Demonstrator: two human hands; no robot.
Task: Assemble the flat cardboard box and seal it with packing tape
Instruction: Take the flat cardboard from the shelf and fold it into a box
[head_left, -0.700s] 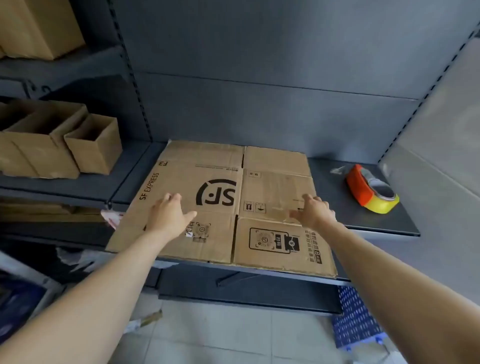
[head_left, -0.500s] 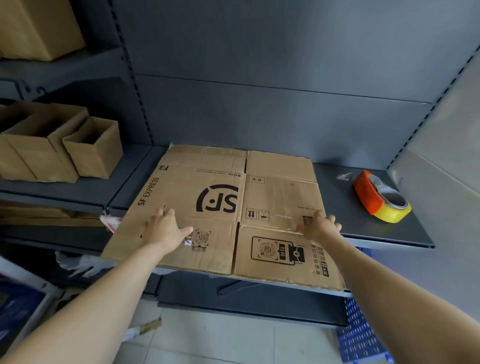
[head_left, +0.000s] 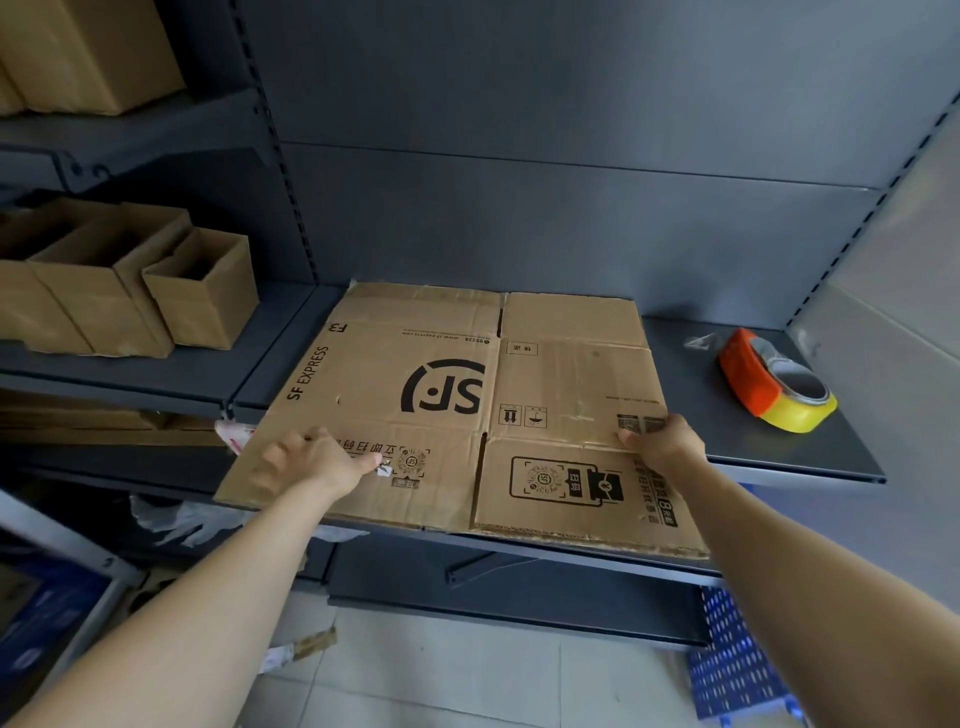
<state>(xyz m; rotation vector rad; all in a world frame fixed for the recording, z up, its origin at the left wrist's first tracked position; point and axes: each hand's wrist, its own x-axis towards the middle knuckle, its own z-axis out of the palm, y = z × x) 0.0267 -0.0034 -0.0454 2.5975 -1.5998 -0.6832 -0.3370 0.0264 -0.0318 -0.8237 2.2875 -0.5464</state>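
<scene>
A flattened brown cardboard box (head_left: 447, 384) printed with "SF EXPRESS" lies on the dark grey shelf (head_left: 769, 447), its near edge overhanging the shelf front. My left hand (head_left: 322, 460) rests flat on the box's near left flap, fingers spread. My right hand (head_left: 662, 441) curls over the box's right edge at the crease between panel and flap, gripping it. A roll of packing tape in an orange and yellow dispenser (head_left: 776, 384) sits on the shelf to the right, apart from the box.
Open small cardboard boxes (head_left: 202, 291) stand on the left shelf, with more cartons (head_left: 88, 47) on the shelf above. A blue perforated crate (head_left: 737, 660) sits on the tiled floor at lower right. Paper scraps (head_left: 301, 647) lie on the floor.
My right hand moved from the top of the box's right panel to its right edge and closed on it. My left hand slid slightly nearer on the left flap.
</scene>
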